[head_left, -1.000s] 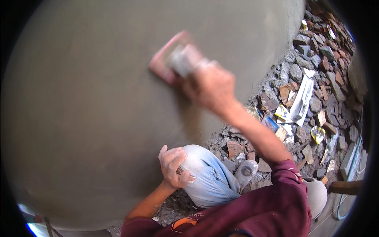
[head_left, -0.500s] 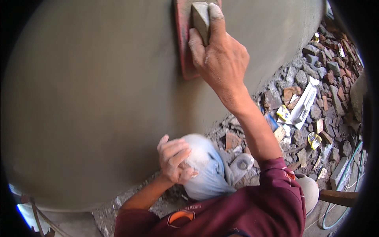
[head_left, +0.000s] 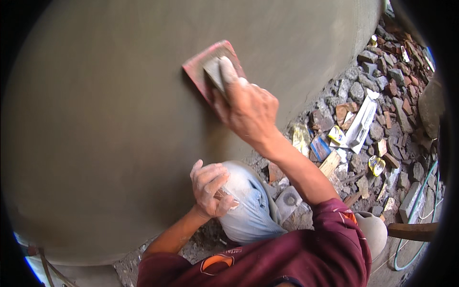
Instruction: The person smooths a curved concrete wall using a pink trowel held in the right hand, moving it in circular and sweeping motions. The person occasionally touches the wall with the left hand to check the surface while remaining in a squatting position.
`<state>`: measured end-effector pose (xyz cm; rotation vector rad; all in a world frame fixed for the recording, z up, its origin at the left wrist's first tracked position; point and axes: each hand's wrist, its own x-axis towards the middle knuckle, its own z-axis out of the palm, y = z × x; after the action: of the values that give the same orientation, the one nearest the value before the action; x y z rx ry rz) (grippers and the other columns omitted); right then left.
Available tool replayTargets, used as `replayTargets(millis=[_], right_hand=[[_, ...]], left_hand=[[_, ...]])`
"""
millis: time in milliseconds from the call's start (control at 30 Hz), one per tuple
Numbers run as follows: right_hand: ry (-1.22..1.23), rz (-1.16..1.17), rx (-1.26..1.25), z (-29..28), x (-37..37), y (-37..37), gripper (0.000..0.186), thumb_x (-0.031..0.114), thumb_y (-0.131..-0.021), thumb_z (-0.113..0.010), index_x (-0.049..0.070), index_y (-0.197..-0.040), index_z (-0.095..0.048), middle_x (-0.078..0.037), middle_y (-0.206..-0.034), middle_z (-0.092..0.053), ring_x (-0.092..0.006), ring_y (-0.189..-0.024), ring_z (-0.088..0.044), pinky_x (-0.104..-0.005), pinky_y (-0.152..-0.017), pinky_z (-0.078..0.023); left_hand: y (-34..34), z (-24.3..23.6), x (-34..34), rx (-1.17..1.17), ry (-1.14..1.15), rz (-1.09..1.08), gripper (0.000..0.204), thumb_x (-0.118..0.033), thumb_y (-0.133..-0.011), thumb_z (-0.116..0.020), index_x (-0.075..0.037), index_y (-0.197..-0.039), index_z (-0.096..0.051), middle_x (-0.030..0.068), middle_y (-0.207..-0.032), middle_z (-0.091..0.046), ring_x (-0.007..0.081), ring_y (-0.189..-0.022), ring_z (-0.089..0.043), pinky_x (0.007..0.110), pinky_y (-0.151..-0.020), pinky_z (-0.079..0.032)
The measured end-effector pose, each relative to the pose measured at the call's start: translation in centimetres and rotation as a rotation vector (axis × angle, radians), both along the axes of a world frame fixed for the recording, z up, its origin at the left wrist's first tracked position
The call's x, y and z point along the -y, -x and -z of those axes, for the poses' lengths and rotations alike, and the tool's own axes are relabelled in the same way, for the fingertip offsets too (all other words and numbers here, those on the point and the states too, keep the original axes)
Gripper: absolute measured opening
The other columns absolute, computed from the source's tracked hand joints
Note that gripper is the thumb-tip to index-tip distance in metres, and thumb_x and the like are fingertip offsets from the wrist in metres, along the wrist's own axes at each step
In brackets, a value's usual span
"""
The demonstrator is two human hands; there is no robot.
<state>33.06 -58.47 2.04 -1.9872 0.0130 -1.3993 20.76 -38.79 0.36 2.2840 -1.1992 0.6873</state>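
Note:
My right hand [head_left: 251,107] is closed around the grey wedge-shaped handle of a plastering float [head_left: 195,67]. The float has a reddish, mortar-smeared rectangular plate and lies tilted against the smooth grey plastered wall [head_left: 105,119]. Close to my bent knee [head_left: 248,191] in worn pale blue jeans is my left hand [head_left: 209,189]. Its dusty fingers are loosely bent and apart, with no tool visible in them. The palm is partly hidden.
Broken bricks and stones [head_left: 397,119] cover the ground at the right, with a white tray-like scrap [head_left: 362,122] and crumpled wrappers among them. A green hose [head_left: 416,196] curves at the far right. Near my right side is a pale rounded object [head_left: 372,234] with a wooden handle [head_left: 411,230].
My right hand has brought the float down and to the left across the wall, turning it so its top leans left. My left hand has stayed by the knee.

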Motion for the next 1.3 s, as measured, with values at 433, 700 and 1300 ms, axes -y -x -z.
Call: replayTargets(millis=[433, 700, 1300], right_hand=[[0.136, -0.100, 0.104, 0.3, -2.4, 1.0, 0.066, 0.028, -0.089, -0.072, 0.013, -0.149, -0.050, -0.010, -0.065, -0.062, -0.0312, -0.054, -0.065, -0.0411, -0.052, -0.051], [-0.275, 0.002, -0.260, -6.5, 6.9, -2.8, 0.066, 0.032, -0.089, -0.069, 0.002, -0.145, -0.050, -0.019, -0.076, -0.071, -0.0378, -0.065, -0.071, -0.0470, -0.061, -0.057], [-0.318, -0.045, -0.088, 2.6, 7.2, -3.8, 0.067, 0.039, -0.091, -0.066, 0.006, -0.146, -0.045, -0.019, -0.075, -0.071, -0.0402, -0.065, -0.070, -0.0494, -0.062, -0.055]], left_hand=[[-0.1, -0.4, -1.2, 0.016, 0.027, -0.028, 0.044, -0.041, -0.093, -0.060, -0.010, -0.123, -0.065, 0.0093, -0.121, -0.065, 0.0293, -0.112, -0.063, 0.052, -0.113, -0.032], [0.3, -0.5, -0.7, 0.040, 0.061, -0.046, 0.044, -0.042, -0.092, -0.060, -0.009, -0.121, -0.063, 0.0093, -0.119, -0.065, 0.0288, -0.107, -0.064, 0.053, -0.111, -0.034], [-1.0, 0.0, -1.5, 0.057, -0.063, -0.028, 0.051, -0.044, -0.093, -0.054, -0.001, -0.122, -0.055, 0.0155, -0.118, -0.061, 0.0326, -0.107, -0.059, 0.058, -0.111, -0.033]])
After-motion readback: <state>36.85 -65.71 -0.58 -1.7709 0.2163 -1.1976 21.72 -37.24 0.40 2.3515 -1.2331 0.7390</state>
